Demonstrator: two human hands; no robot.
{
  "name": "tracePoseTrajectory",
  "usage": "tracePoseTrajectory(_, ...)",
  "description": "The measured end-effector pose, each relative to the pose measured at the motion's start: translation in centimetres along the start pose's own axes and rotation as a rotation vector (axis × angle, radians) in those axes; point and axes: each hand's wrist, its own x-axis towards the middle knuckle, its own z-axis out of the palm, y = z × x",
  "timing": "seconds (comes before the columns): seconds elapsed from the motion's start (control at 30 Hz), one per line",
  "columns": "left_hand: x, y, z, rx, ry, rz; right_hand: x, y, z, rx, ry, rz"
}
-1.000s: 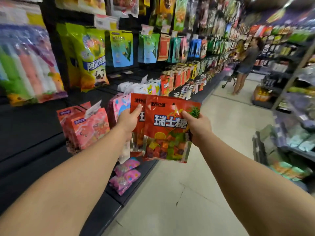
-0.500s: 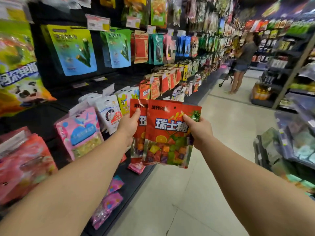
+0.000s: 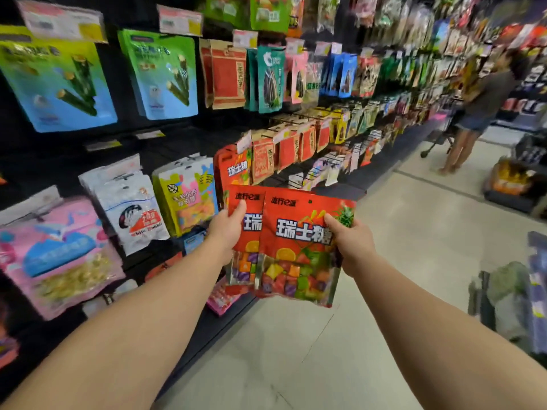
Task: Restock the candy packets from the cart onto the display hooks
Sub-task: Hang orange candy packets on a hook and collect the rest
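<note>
Here, hands (image 3: 288, 238) gripping candy packets (image 3: 299, 247), aisle floor (image 3: 414, 232) open

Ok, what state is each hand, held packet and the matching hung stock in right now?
Left hand: gripping the rear red candy packet.
Right hand: gripping the front red candy packet, which overlaps the rear one.
Both packets: off the hooks, sealed.
Matching red packets on hook: hanging.

Both arms outstretched, left hand (image 3: 228, 229) gripping, right hand (image 3: 350, 245) gripping
</note>
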Motion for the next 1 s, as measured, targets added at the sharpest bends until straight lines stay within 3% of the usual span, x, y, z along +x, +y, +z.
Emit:
tracePoseTrajectory(0.47, 16.6, -0.9, 2.5, -0.040, 0.153, -0.041, 19.3, 0.7, 6.6, -0.135, -0.113, 0.086)
tracePoseTrajectory(1.0, 25.8, -2.1, -1.0, -0.093, 0.677, -0.104, 35.8, 3.3, 20.6, -0.208, -0.632, 0.266)
